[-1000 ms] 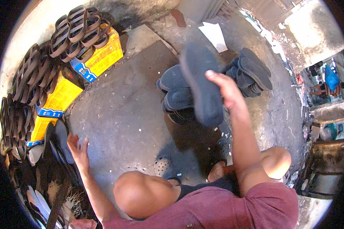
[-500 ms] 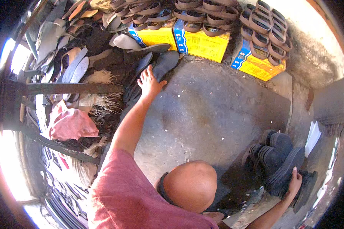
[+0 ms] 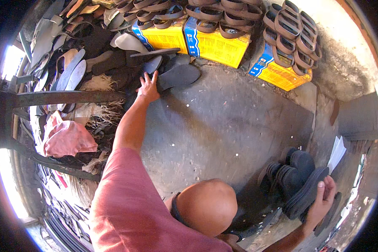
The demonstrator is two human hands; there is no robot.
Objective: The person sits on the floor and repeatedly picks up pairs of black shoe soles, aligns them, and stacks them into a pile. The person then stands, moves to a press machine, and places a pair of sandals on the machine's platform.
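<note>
Toward the upper left, my left hand (image 3: 148,88) is stretched out with its fingers apart, touching the dark items at the edge of a pile. Right beside it a wide black sole (image 3: 180,77) lies flat on the floor sheet, and a smaller grey-blue sole (image 3: 152,65) shows just beyond the fingertips. At the lower right, my right hand (image 3: 322,199) is curled at the edge of a stack of black soles (image 3: 305,193), its thumb against the near side. Its fingertips are partly hidden. More piled black soles (image 3: 301,163) stand behind that stack.
Brown sandal straps (image 3: 287,25) sit on yellow-and-blue boxes (image 3: 217,46) at the back. On the left are a wooden bar (image 3: 69,98), a pink cloth (image 3: 69,136) and heaped sole pieces. My bare knee (image 3: 210,206) juts up in front. A folded white paper (image 3: 337,153) lies right.
My left hand has shifted slightly left, and the black sole beside it now lies turned more sideways. The right hand's fingers have come up into view over the stack's edge.
</note>
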